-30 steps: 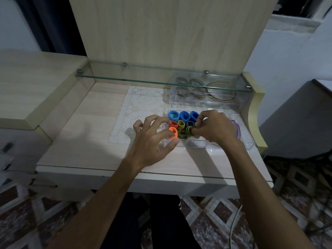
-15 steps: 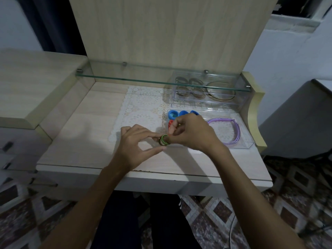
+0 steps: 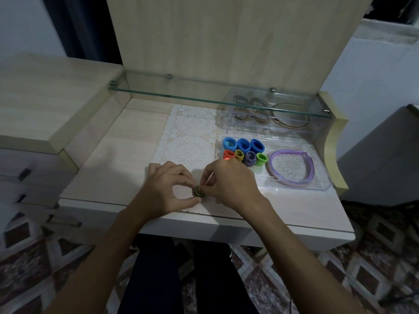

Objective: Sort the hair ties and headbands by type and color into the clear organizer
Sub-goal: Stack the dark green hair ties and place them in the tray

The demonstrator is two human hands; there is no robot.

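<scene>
Both hands meet low over the front of the wooden vanity top, and between them sits a small bundle of green-and-dark hair ties. The right hand is curled tight, fingertips pinching the bundle from its right side; the left hand is arched beside it, thumb and forefinger closing on the same bundle from the left, with a rounded gap under the palm. The bundle is clear of the organizer, held just above the tabletop at the near edge of the white lace mat, which runs away beyond the left hand. Just past the right hand's knuckles lies the clear organizer tray: three blue hair ties in a row at its far left, and nearer the knuckles an orange tie, a yellow-green tie, a stack of purple-striped ties and a stack of bright green ties. To the right of that hand, in the tray's larger section, rests a lilac headband. Farther beyond, under the glass shelf, a second clear box holds brownish ties and a thin hoop-shaped band, dim through the glass.
</scene>
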